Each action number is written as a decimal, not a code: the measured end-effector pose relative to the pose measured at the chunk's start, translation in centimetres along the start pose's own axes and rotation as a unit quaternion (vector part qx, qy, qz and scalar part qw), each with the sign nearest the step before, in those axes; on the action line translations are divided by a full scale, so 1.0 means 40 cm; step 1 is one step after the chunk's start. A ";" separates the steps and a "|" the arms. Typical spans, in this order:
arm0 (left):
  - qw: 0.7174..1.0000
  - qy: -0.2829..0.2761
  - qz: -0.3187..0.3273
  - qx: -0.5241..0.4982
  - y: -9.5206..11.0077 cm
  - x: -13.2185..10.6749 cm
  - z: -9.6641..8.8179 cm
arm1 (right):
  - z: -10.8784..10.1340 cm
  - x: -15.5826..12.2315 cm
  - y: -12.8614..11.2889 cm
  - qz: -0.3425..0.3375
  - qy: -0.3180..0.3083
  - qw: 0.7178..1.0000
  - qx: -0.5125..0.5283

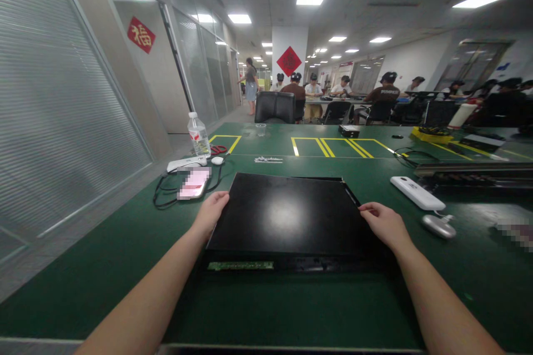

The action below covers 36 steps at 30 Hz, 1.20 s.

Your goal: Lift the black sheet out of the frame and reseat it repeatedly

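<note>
A flat black LCD panel (287, 216) lies in front of me, a round light glare on its glossy face. Along its left edge, the fingers of my left hand (213, 212) are closed on the rim. My right hand (385, 223) pinches the right edge near the far corner; whether it grips only the panel or also the black frame under it, I cannot tell. A green circuit board strip (240, 265) shows below the panel's near edge, in the dark frame part (320, 264). The panel hides most of what lies underneath.
On the green table (104, 283), a phone (194, 183), cables and a water bottle (199, 136) stand left, by red scissors (219, 150). A white power bank (417, 193) and a silver mouse-shaped item (438, 226) lie right. Several people sit at tables beyond a black chair (275, 107).
</note>
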<state>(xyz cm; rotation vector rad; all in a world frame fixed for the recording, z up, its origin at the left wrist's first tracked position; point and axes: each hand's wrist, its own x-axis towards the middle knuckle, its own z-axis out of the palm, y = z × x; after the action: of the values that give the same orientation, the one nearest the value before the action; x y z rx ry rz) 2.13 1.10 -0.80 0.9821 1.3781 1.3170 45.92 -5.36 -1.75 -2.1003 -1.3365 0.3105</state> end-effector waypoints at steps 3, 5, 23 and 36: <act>1.000 0.000 0.002 0.006 -0.001 0.004 -0.001 | 0.001 0.001 0.001 0.001 -0.001 1.000 0.000; 1.000 0.000 0.003 0.011 -0.001 0.004 -0.002 | 0.001 0.001 0.002 0.001 0.001 1.000 -0.001; 1.000 -0.001 -0.015 -0.009 -0.002 0.000 -0.001 | -0.005 -0.005 -0.005 0.002 -0.005 1.000 -0.004; 1.000 0.011 0.003 -0.028 0.004 -0.004 0.000 | -0.003 0.000 0.000 -0.003 -0.015 1.000 -0.025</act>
<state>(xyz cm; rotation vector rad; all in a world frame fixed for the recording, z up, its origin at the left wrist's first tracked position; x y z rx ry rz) 2.17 0.95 -0.63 0.9371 1.3487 1.3663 45.98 -5.42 -1.67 -2.1405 -1.3803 0.3112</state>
